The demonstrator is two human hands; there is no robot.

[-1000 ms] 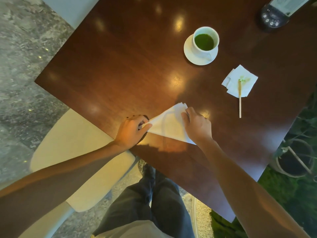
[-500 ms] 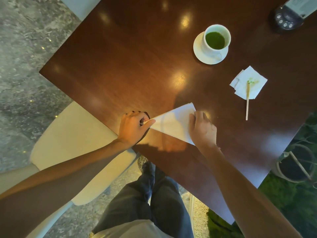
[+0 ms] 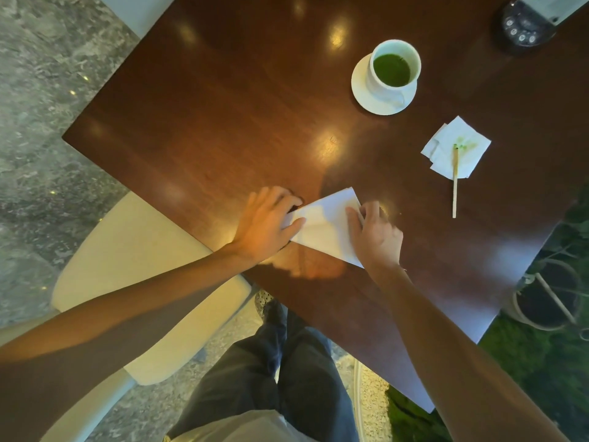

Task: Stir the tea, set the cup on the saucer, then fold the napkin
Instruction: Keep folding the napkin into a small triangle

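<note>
A white napkin (image 3: 325,224), folded into a triangle, lies flat near the front edge of the dark wooden table (image 3: 223,106). My left hand (image 3: 267,223) presses its left tip with spread fingers. My right hand (image 3: 374,232) presses down on its right side. Further back, a white cup (image 3: 395,70) of green tea stands on a white saucer (image 3: 361,90). A wooden stirrer (image 3: 455,183) lies with its green-stained tip on a second, stained napkin (image 3: 455,148) at the right.
A dark device with buttons (image 3: 522,23) sits at the table's far right corner. A cream chair (image 3: 127,275) stands to the left under my left arm. A potted plant (image 3: 548,295) is on the floor to the right.
My left hand has slid further onto the napkin's left tip and flattened. My right hand stays pressing the right side. The napkin's upper layers now lie flatter.
</note>
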